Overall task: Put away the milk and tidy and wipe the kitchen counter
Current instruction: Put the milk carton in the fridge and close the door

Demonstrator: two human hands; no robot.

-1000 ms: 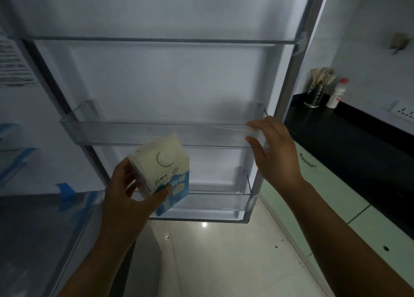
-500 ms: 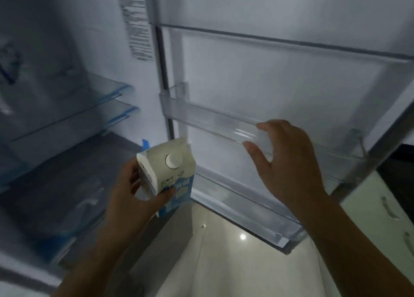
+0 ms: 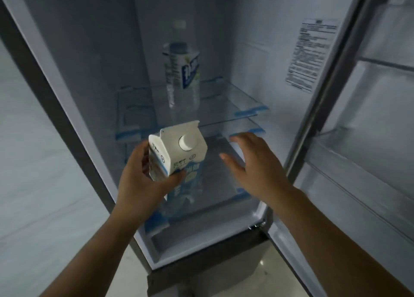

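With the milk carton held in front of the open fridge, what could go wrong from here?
1. The left hand grips the milk carton alone, low on its side and tilted; it might slip.
2. A tall clear bottle stands on the glass shelf; pushing the carton in there could knock it over.
3. The right hand is open in front of the shelves and may bump a shelf edge.

The left hand [image 3: 143, 182] grips a white-and-blue milk carton [image 3: 178, 155] upright before the open fridge [image 3: 89, 72], the right hand [image 3: 253, 164] spread empty beside it, a clear bottle [image 3: 182, 77] standing on the glass shelf [image 3: 237, 101] behind.
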